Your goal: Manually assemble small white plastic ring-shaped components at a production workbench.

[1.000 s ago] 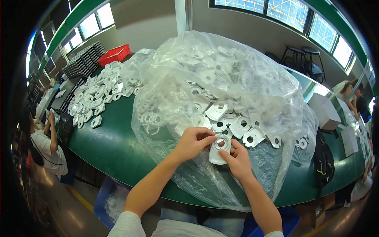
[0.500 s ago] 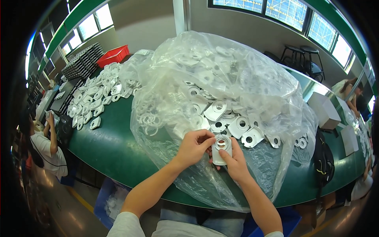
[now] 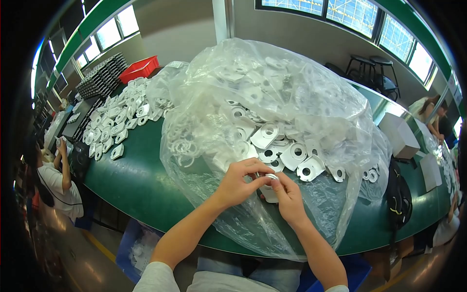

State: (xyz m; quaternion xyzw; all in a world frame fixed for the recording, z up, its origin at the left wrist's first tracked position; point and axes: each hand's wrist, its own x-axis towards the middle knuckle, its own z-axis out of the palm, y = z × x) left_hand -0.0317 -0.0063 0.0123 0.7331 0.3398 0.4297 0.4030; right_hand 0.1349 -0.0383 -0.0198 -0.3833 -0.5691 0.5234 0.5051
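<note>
Both my hands hold one white plastic cover (image 3: 269,194) above the front of the bag, close to the table edge. It is tilted, so its round opening is mostly hidden. My left hand (image 3: 239,181) pinches its upper left side with thumb and fingers. From the right, my right hand (image 3: 291,197) grips it, thumb at the ringed upper end. Just beyond the hands, several similar white covers (image 3: 295,155) with round holes spill from a large clear plastic bag (image 3: 204,92). Thin white rings (image 3: 182,148) lie bunched at the bag's left.
The green table (image 3: 126,177) carries another heap of white parts (image 3: 116,117) at the left, near a red bin (image 3: 139,69) and stacked dark trays (image 3: 103,77). White boxes (image 3: 399,135) and a black bag (image 3: 399,194) stand right. A blue bin (image 3: 127,248) sits below; other people work at both sides.
The white cover has tipped, turning its ringed face from plain view to nearly edge-on. My fingers have closed in around its upper end, while the heaps stay put.
</note>
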